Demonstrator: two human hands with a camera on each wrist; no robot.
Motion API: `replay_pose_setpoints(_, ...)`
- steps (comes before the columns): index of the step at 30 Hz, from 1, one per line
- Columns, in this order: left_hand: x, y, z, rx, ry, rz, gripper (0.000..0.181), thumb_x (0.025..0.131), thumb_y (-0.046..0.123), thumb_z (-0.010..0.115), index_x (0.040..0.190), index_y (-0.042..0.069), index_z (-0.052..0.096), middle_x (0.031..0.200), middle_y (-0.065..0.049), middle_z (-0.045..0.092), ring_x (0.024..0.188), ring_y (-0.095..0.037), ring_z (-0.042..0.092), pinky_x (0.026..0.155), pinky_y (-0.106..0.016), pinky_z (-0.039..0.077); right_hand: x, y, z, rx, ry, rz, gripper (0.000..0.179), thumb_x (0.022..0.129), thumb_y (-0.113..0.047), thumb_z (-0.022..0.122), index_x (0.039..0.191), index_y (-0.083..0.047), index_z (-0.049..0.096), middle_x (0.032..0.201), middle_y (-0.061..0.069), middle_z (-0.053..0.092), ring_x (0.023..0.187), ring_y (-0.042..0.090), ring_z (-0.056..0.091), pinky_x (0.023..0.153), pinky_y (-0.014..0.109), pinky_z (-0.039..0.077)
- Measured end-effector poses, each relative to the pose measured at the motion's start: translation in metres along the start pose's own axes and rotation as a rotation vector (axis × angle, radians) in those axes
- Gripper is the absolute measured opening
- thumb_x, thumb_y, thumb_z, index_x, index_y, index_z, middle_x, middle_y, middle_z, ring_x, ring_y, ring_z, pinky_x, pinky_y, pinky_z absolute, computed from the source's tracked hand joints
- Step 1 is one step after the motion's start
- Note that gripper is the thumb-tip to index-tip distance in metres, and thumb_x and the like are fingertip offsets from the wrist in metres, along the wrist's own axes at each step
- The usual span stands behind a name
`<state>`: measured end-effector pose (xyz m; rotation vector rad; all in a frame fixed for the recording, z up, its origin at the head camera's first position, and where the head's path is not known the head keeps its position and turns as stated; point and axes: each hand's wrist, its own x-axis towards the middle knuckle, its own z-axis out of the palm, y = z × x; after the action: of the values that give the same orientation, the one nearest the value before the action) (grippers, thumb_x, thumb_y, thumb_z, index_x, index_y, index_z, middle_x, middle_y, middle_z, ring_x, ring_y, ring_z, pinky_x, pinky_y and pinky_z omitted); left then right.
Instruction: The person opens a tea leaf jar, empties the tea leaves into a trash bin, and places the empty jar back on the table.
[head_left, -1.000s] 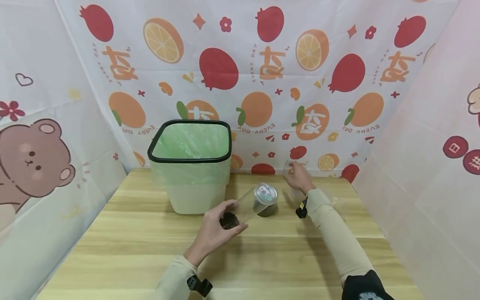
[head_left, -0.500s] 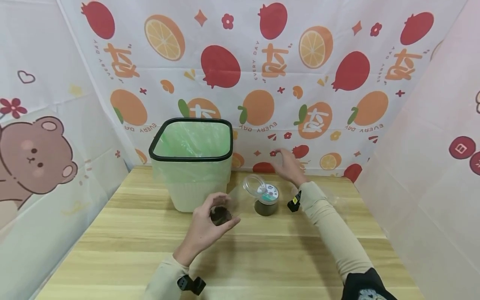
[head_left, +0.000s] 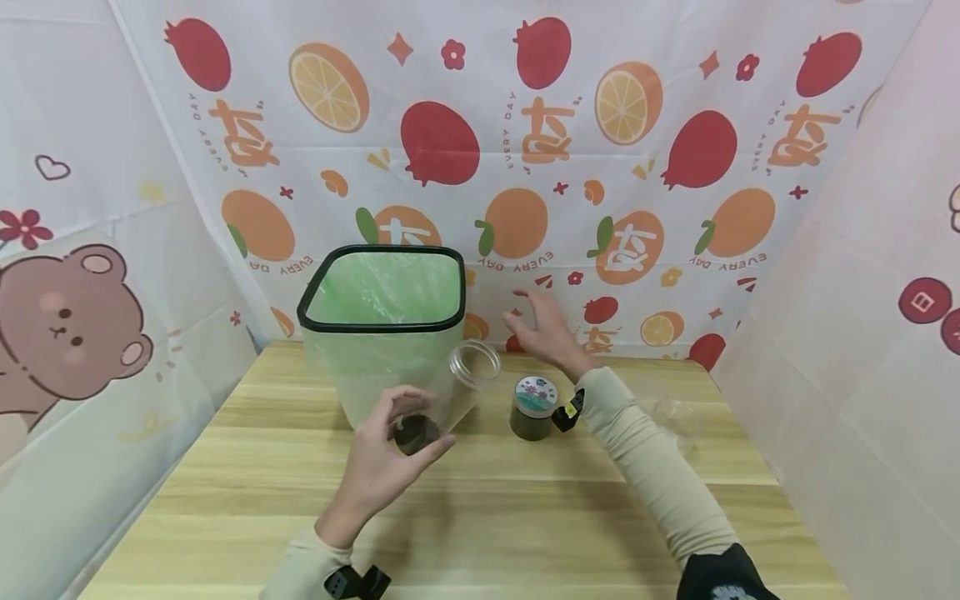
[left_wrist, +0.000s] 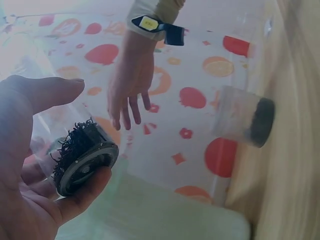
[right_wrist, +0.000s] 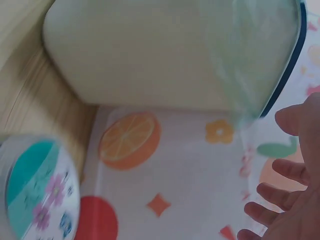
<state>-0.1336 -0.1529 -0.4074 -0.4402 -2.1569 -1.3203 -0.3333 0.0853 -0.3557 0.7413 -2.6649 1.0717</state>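
My left hand [head_left: 378, 467] grips a clear plastic jar [head_left: 453, 396] near its base. The jar is tilted, its uncovered round mouth up and to the right, in front of the bin. Dark, thin curly shreds [left_wrist: 77, 145] lie at its bottom in the left wrist view. My right hand [head_left: 551, 333] is raised behind a second jar, fingers apart and holding nothing; its spread fingers also show in the right wrist view. That second jar [head_left: 533, 410] stands upright on the table with dark contents and a flowered label on its lid [right_wrist: 45, 195].
A pale bin [head_left: 390, 375] with a black rim and green liner bag stands at the back left of the wooden table [head_left: 480, 525]. Something clear and plastic [head_left: 671, 417] lies on the right, too faint to identify. A fruit-print cloth [head_left: 442, 142] hangs behind.
My left hand has carried the tilted jar to the left, from in front of the second jar to the bin's front. My right hand has moved left and a little up, still holding nothing.
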Motion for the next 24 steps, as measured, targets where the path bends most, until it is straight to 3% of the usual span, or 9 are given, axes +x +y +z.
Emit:
replay_pose_setpoints(9,0.005,0.005,-0.028,0.021,0.079,-0.041,0.064,0.071,0.011,0.093,0.124,0.011,0.059,0.116,-0.003,0.074,0.104,-0.006,0.068,0.085,-0.01,0.051,0.001,-0.031,0.004,0.072,0.01,-0.096,0.055,0.104,-0.038,0.053,0.151,-0.011,0.041,0.156,0.013,0.044,0.139,0.032,0.047,0.114,0.052,0.043)
replay_pose_setpoints(17,0.008,0.007,-0.047,0.038,0.108,-0.106,0.065,0.07,0.009,0.093,0.125,0.01,0.058,0.118,-0.006,0.073,0.107,-0.004,0.068,0.087,-0.008,0.05,0.006,-0.05,0.014,0.102,0.01,-0.135,0.056,0.105,-0.041,0.049,0.151,-0.011,0.042,0.156,0.011,0.044,0.148,0.027,0.038,0.124,0.048,0.031)
replay_pose_setpoints(24,0.014,0.008,-0.059,0.061,0.15,-0.106,0.066,0.068,0.003,0.092,0.125,0.005,0.058,0.117,-0.012,0.073,0.106,-0.003,0.068,0.085,-0.006,0.051,0.007,-0.061,0.023,0.166,-0.008,-0.163,0.058,0.105,-0.043,0.048,0.152,-0.01,0.042,0.16,0.011,0.039,0.151,0.026,0.034,0.124,0.051,0.032)
